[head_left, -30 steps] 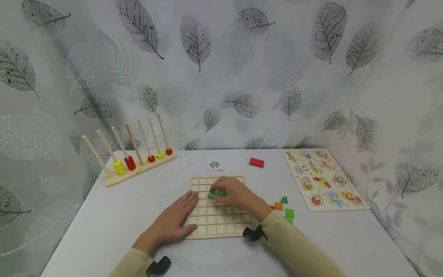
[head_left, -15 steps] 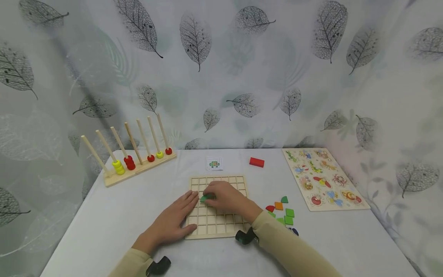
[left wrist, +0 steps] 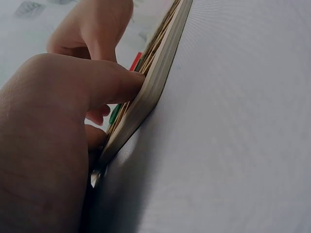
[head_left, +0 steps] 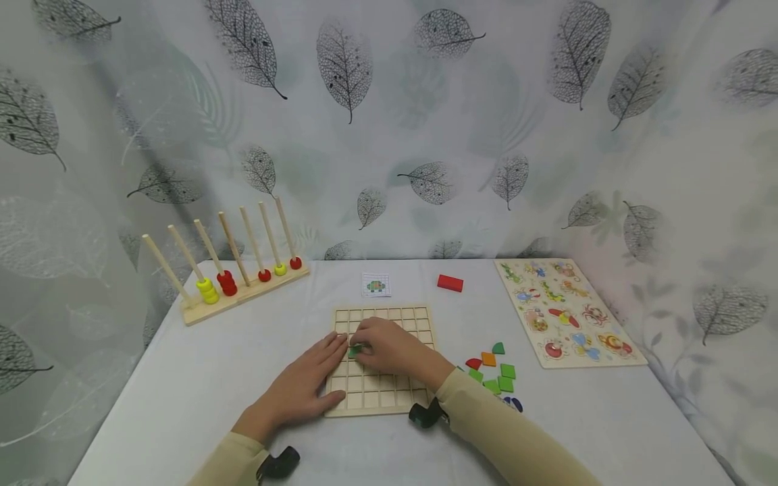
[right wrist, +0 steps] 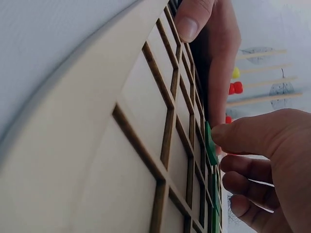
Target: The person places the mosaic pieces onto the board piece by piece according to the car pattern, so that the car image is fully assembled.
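A wooden grid board [head_left: 379, 399] lies in the middle of the table. My left hand [head_left: 302, 385] rests on its left edge with straight fingers spread; in the left wrist view the thumb [left wrist: 119, 82] lies on the rim. Over the board's left columns, my right hand [head_left: 389, 344] pinches a small green piece [head_left: 354, 352]. The right wrist view has the thumb against that green piece [right wrist: 210, 143], tilted at the grid, while the other fingers curl beside it. More green pieces [right wrist: 215, 194] sit in cells beyond; the right hand covers them in the head view.
Loose green, red, orange [head_left: 488, 359] and blue pieces lie right of the board. Behind it are a picture card [head_left: 376, 285] and a red block [head_left: 450, 283]. A peg stand with beads [head_left: 246, 295] is back left, an animal puzzle board [head_left: 565, 314] at right.
My right hand has moved left across the grid with the green piece, settling lower by the left columns. More loose pieces now show beside the right forearm. The left hand stays in place.
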`<state>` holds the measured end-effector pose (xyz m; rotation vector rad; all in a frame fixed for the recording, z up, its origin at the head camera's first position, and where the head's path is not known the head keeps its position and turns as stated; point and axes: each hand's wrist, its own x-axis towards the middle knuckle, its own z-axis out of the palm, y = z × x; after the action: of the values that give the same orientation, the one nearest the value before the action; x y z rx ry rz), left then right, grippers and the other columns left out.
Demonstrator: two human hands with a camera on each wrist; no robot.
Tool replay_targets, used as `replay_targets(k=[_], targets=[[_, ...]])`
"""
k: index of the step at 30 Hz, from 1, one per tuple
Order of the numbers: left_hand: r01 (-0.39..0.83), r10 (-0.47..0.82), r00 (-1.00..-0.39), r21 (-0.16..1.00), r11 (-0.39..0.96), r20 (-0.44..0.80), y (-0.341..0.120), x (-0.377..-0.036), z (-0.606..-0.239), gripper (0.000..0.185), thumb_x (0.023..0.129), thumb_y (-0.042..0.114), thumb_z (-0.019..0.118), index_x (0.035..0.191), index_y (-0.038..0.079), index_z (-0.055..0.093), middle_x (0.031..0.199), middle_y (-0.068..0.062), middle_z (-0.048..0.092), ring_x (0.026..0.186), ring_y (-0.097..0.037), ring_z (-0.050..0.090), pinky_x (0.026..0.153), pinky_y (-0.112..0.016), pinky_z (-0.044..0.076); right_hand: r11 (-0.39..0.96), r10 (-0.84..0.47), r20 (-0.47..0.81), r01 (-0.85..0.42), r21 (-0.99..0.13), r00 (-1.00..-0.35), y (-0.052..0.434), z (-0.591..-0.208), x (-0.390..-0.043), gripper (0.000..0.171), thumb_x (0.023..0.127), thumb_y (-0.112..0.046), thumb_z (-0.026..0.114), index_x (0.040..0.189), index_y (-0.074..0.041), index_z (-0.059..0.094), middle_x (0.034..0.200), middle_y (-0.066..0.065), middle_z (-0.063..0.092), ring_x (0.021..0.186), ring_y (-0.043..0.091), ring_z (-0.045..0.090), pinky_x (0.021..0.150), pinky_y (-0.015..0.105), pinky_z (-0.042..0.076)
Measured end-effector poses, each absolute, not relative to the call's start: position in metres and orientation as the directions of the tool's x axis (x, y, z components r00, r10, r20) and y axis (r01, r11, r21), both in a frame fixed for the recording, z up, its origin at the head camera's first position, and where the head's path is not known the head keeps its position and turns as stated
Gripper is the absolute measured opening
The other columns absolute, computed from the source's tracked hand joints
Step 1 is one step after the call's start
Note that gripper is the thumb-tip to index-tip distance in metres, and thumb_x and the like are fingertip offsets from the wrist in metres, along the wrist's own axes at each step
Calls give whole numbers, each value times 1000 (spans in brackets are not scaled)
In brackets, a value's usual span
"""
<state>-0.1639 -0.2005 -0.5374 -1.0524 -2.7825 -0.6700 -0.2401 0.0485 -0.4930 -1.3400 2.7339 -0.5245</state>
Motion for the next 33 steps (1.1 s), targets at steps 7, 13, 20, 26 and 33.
replay_targets(k=[7,13,20,26,33], targets=[[639,608,-764,382,667,217,-200,-164,-532,87,102,52,64,168,2,37,176,-10,31,163,-32,24,126,-55,31,535,-813,104,-806,-252,-572,47,-491,-238,22,101,-24,79,120,-15,85,115,-2,73,111,14,66,101,29,54],[641,609,-762,388,662,220,-200,-164,-532,88,101,52,65,168,1,38,176,-10,31,163,-32,23,127,-54,30,534,-823,94,-819,-210,-561,48,-489,-236,23,101,-24,77,122,-16,85,118,-2,75,113,15,66,103,30,53],[636,608,-765,388,666,211,-200,-164,-532,88,101,52,65,168,2,38,177,-9,30,164,-30,22,127,-54,30,518,-830,109,-828,-213,-547,50,-486,-233,23,102,-21,74,120,-13,85,116,-1,76,112,17,67,103,31,53],[638,606,-765,385,667,218,-199,-163,-532,88,101,52,65,168,2,38,177,-9,31,164,-30,23,127,-54,31,518,-825,126,-827,-217,-550,53,-485,-231,20,102,-21,74,117,-14,86,112,-3,76,110,14,67,105,30,52],[644,609,-761,377,666,225,-200,-163,-533,87,101,52,64,168,2,38,176,-9,32,164,-31,23,126,-54,32,536,-805,136,-806,-251,-578,63,-481,-229,25,100,-19,77,124,-13,83,116,-3,76,112,13,67,102,30,54]])
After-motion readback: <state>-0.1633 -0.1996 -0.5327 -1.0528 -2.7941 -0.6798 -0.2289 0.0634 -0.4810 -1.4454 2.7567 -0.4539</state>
